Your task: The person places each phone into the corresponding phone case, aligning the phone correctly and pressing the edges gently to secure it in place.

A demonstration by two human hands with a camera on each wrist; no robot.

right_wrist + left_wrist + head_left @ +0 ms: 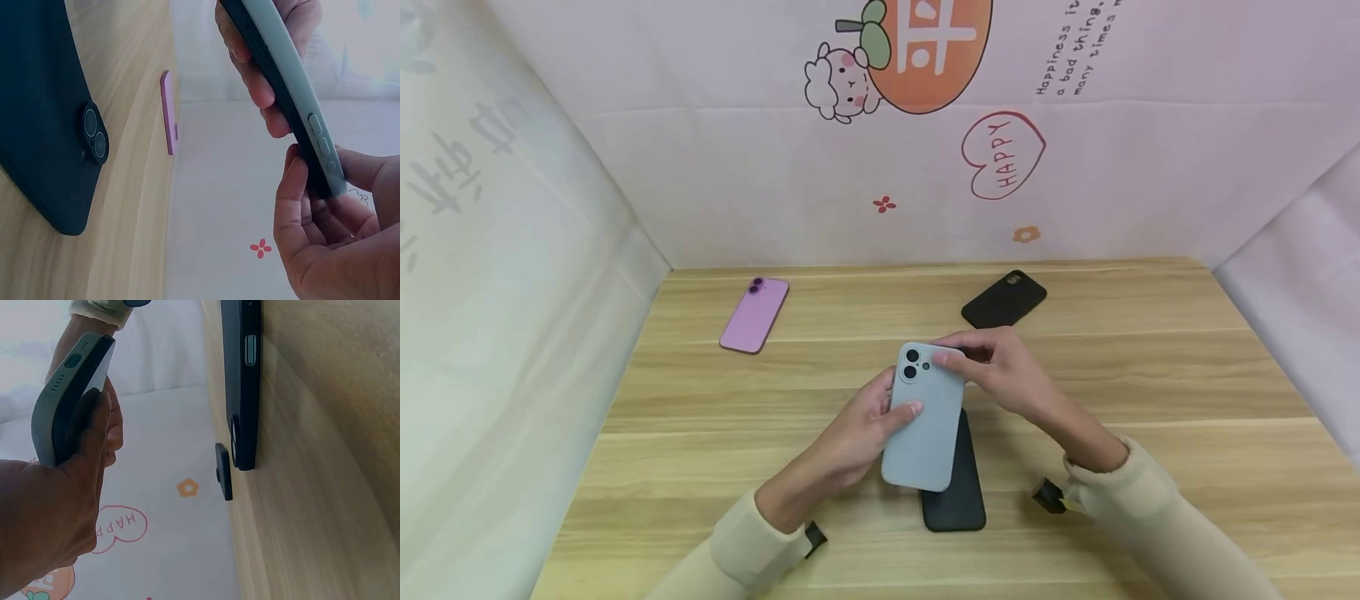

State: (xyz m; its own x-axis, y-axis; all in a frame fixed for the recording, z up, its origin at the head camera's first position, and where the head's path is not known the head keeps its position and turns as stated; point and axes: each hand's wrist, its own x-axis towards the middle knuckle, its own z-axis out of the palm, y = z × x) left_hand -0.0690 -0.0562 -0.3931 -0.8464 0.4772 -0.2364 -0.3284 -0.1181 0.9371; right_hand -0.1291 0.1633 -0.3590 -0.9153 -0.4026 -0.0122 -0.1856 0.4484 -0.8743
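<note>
Table point(662, 450): black phone point(958, 508) on it, grey-cased phone point(928, 442) held above. L hand point(861, 433) curled round side, thumb on back; R hand point(1003, 371) pinches top corner. Step prob. working case corner; next likely needs steady L grip. Txt: "HAPPY" in heart point(1003, 156); no brand legible.

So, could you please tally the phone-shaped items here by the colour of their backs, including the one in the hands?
Black: 2 (the nearer black item and the farther black item)
Pale grey: 1 (the held item)
Pinkish purple: 1 (the item at the far left)
Total: 4
</note>
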